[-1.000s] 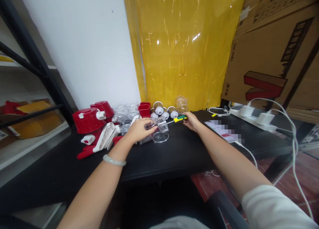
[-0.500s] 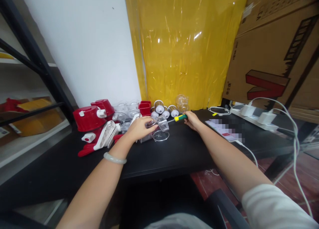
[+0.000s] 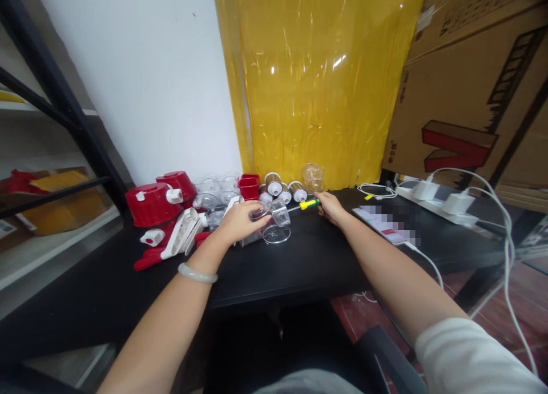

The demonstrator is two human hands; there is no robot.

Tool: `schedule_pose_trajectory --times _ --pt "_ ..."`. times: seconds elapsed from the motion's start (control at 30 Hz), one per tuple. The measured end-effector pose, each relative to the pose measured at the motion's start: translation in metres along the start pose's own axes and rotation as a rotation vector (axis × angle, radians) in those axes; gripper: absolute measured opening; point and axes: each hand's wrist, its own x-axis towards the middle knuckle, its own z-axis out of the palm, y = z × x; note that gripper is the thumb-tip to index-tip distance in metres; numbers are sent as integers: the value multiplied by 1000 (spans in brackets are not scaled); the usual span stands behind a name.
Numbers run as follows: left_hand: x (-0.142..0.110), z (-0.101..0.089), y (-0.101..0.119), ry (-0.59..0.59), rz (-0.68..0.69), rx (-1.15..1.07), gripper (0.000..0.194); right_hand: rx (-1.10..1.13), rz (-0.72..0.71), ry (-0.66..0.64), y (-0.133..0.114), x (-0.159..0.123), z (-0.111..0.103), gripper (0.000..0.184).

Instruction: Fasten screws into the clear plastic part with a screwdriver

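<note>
A clear plastic part [image 3: 281, 212] lies on its side in the grip of my left hand [image 3: 246, 219], which is closed around its near end. My right hand [image 3: 330, 206] is wrapped round the handle of a green and yellow screwdriver [image 3: 309, 204]. The screwdriver's shaft points left, its tip at the clear part; whether the tip touches a screw is too small to tell. Below the clear part, a round transparent piece [image 3: 276, 233] rests on the black table [image 3: 299, 271]. My left hand and wrist partly hide more clear pieces.
At the left are red housings [image 3: 153, 204] and white and red handle parts [image 3: 183, 232]. Clear cups [image 3: 216, 188], a red container [image 3: 249, 187] and several filter cylinders [image 3: 273, 183] line the back. To the right lie a phone [image 3: 377, 222] and a power strip [image 3: 440, 205] with cables.
The screwdriver handle has turned a little in my right hand, showing its yellow and green sides differently. My left hand and the clear part stay in place.
</note>
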Motion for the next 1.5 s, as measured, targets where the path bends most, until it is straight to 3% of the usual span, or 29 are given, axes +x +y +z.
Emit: schedule_pose_trajectory --times 0.23,0.43,0.53,0.67,0.8,0.87,0.97,1.07,1.23,1.33,1.5 --pt "0 0 2 -5 -11 -1 31 268 118 -62 -10 -5 2 9" --pt "0 0 1 -2 -9 2 31 36 35 -33 1 2 -3 34" --pt "0 0 1 -4 -7 4 31 29 9 -37 3 3 -2 26" --pt "0 0 1 -11 2 4 31 184 77 -10 -4 -1 2 9" --pt "0 0 1 -7 5 10 31 285 106 -65 -9 -4 1 8" --pt "0 0 1 -5 4 10 31 248 101 -65 -7 -2 0 7" --pt "0 0 1 -6 1 7 32 73 51 -17 0 3 -3 25" --pt "-1 0 1 -3 -9 11 32 -71 -37 2 5 7 -4 32" --pt "0 1 1 0 -3 14 33 121 -3 -59 2 4 -3 18" --pt "0 1 1 -2 1 8 32 198 12 -121 -1 4 -4 19" --pt "0 1 0 -1 -5 5 32 34 -20 -18 5 10 -6 30"
